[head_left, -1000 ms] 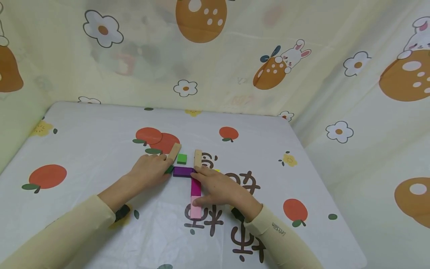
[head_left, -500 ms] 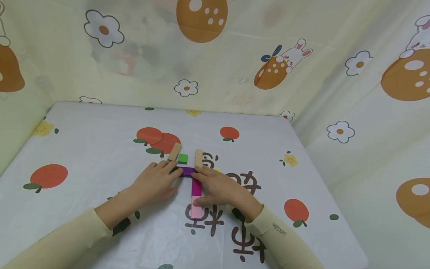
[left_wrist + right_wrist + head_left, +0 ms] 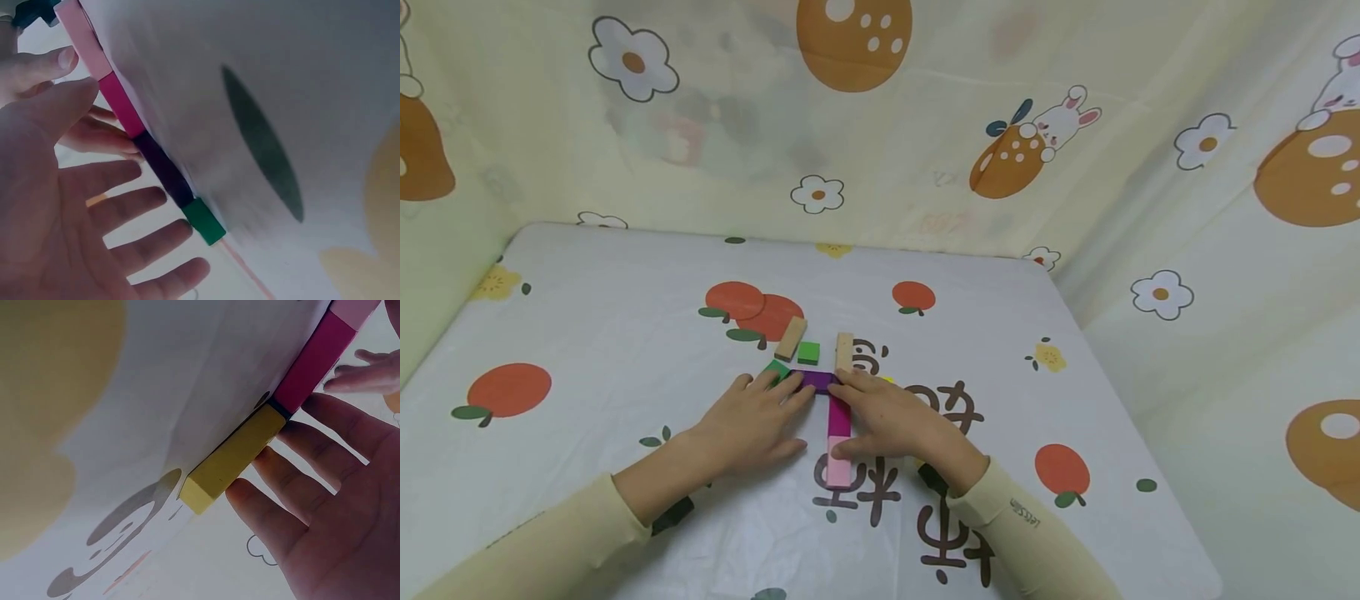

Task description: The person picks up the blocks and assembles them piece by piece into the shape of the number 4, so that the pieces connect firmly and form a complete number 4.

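Observation:
My left hand (image 3: 747, 423) lies with fingers spread, fingertips at the purple block (image 3: 817, 382) and the dark green block (image 3: 206, 222). Its thumb points toward the pink block (image 3: 838, 473). The right hand (image 3: 895, 418) rests with fingers extended over the corner where the purple block meets the magenta block (image 3: 839, 418), its thumb on the pink block. In the right wrist view, its fingertips lie along a yellow block (image 3: 240, 453), mostly hidden under that hand in the head view. Pink and magenta blocks run in a line, end to end.
Beyond the purple block sit a small bright green block (image 3: 808, 353), a tilted wooden block (image 3: 791, 338) and an upright-running wooden block (image 3: 845, 350). A patterned white cloth (image 3: 625, 325) covers the table. Printed curtains (image 3: 880, 158) close off the back and sides.
My left hand has left the tilted wooden block and drawn back toward the purple block, its fingers spreading and the dark green block showing more. The right hand stays in place.

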`<state>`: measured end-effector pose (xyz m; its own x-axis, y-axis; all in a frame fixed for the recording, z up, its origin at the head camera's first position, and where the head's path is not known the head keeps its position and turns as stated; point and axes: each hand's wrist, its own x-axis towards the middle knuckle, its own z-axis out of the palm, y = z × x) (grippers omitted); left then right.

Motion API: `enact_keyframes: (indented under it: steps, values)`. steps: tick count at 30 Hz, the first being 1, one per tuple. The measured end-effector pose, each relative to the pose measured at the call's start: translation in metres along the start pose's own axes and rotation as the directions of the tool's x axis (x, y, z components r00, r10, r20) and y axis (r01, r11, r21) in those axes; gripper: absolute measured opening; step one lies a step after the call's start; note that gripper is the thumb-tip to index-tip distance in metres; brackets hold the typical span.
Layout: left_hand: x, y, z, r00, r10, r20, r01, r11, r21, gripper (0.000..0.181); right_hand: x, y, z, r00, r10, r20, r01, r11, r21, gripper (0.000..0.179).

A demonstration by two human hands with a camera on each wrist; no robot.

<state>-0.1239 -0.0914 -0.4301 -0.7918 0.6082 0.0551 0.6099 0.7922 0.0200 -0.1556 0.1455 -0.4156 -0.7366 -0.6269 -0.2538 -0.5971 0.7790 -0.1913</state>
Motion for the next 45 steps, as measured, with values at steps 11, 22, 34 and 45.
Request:
enact_keyframes:
  steps: [11, 22, 34, 45]
  values:
    - [0.0, -0.002, -0.001, 1.0, 0.012, 0.019, -0.012, 1.0, -0.029, 0.065, -0.002, 0.001, -0.004, 1.0, -0.012, -0.016, 0.012, 1.0, 0.013, 0.089]
    - [-0.004, 0.002, -0.001, 0.996, -0.011, 0.089, 0.018, 0.997, -0.073, 0.079, 0.0, 0.0, -0.006, 1.0, 0.003, 0.003, -0.003, 1.0, 0.022, 0.09]
    - [-0.008, 0.003, 0.003, 0.983, -0.035, 0.182, 0.057, 0.991, -0.121, 0.09, 0.006, -0.01, -0.01, 1.0, 0.02, 0.008, -0.019, 0.994, -0.105, 0.089]
    - [-0.009, 0.005, 0.001, 0.975, -0.037, 0.22, 0.066, 0.99, -0.126, 0.091, 0.031, -0.009, -0.028, 0.99, 0.005, -0.138, -0.019, 0.995, -0.103, 0.048]
